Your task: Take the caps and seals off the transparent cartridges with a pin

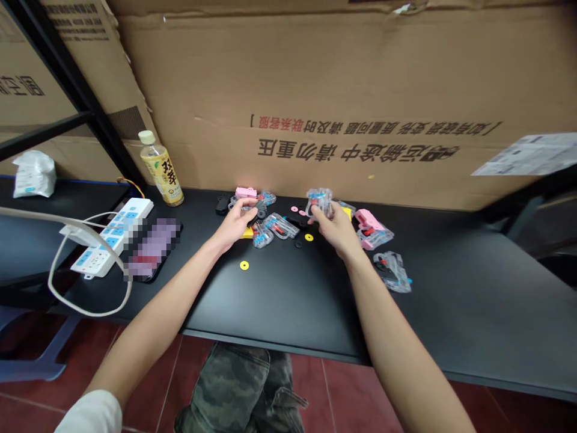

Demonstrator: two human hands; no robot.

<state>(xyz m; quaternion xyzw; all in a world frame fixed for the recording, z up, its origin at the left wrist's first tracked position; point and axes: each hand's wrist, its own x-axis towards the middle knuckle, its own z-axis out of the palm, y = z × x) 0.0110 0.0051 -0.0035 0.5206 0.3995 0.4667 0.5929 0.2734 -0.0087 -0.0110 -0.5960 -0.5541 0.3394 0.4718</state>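
My left hand [235, 224] is closed on a small black part [261, 210] above the left end of a pile of toy pieces. Clear plastic pieces with blue and red bits [280, 225] lie between my hands. My right hand [334, 225] grips a clear plastic toy piece [319, 199] by its lower part, held above the table. Just right of that hand lies a pink toy piece [368, 221], and nearer the front is another clear piece [396, 272]. Yellow rings [244, 265] and small pink rings [302, 213] lie flat on the black table [270, 300].
A yellow-labelled bottle [163, 169] stands at the back left. In front of it are a white power strip [112, 237] with a looped cable [56, 285] and a phone [153, 249]. Large cardboard [342, 78] rises behind the table. A white plastic bag [35, 174] sits far left.
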